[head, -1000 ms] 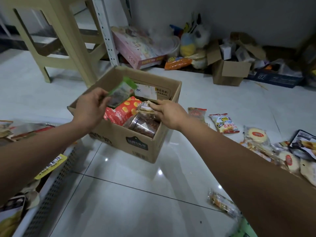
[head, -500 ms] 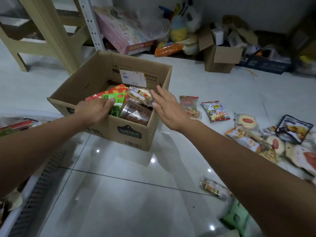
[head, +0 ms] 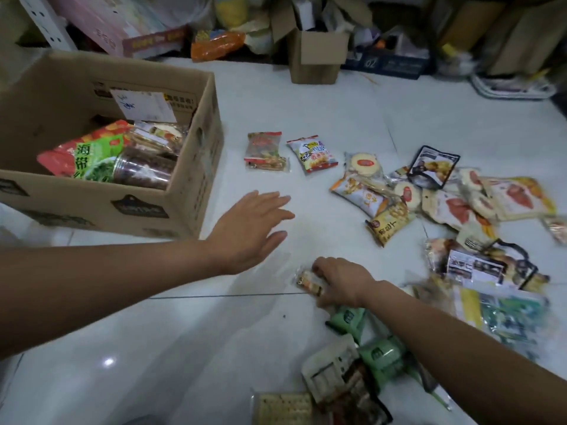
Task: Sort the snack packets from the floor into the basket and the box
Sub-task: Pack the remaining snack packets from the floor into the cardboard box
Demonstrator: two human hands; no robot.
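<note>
Done with the box (head: 184, 210) drop: a second ago had both hands over it, releasing the green leafy-print packet (head: 92, 157) with the left and tucking a small clear pack beside the jar (head: 144, 171) with the right. Both now lying inside on top of the red bag (head: 76, 142). Since then, swung right and down, back to the stock on the floor (head: 184, 348). Left hand (head: 251, 228): out of the box, hovering low over bare tile just beside the box's right wall, fingers straight and spread, holding nothing. Right hand (head: 340, 282): down at the floor nearer in, fingers curled over the right end of a small orange-and-white packet (head: 308, 282) and pinching it; can't tell whether already lifted or still on the tile, too blurred. Reads as one sort cycle closed and the next opened, at the pick stage. Plenty left to sort: a red-brown packet (head: 265, 151) and a yellow-and-white packet (head: 313, 156) lying apart beyond the left hand, a big overlapping heap (head: 445, 204) further right, pale green pouches (head: 346, 320) and a cracker pack (head: 282, 406) close in by the right forearm. Box only part filled, so no room problem there. Basket out of view, so no reading its fill, and no calling which container this packet belongs in. Probably the free left hand going for one of the two loose packets ahead, just a guess from its reach.
</note>
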